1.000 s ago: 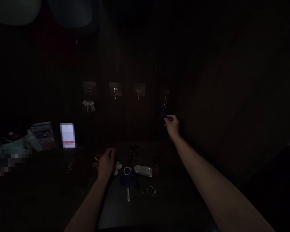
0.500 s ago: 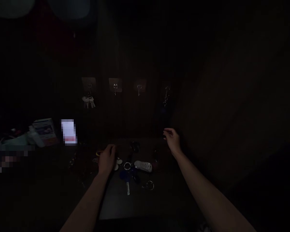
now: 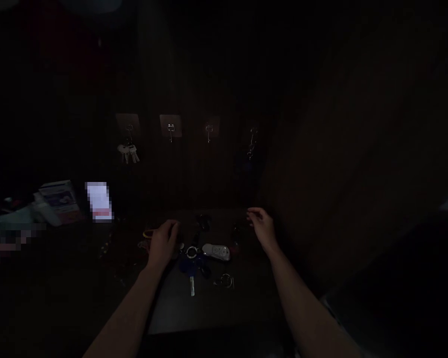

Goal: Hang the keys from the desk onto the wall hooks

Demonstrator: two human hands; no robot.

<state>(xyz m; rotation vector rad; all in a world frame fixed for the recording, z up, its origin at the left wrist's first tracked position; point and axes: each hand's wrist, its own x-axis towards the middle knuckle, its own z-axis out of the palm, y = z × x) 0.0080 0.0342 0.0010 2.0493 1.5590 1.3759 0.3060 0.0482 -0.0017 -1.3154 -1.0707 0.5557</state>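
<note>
In the head view, saw the left hand (image 3: 164,241) below and left of the frame's centre, fingers curled downward beside a yellow loop (image 3: 148,233); could not tell whether gripping anything. Saw the right hand (image 3: 262,226) below and right of centre, fingers loosely bent and slightly parted, holding nothing visible. Found, between both hands, a key (image 3: 192,287), a silver ring (image 3: 191,252) and a pale remote fob (image 3: 215,252), with a split ring (image 3: 226,281) nearer the bottom edge. Noted hanging keys (image 3: 129,151) left of upper centre and a blue-tagged key ring (image 3: 250,151) right of it. Judged a slow approach wise in such dim light; favoured a light fingertip pinch on a ring's rim, avoiding snagging neighbouring pieces.
</note>
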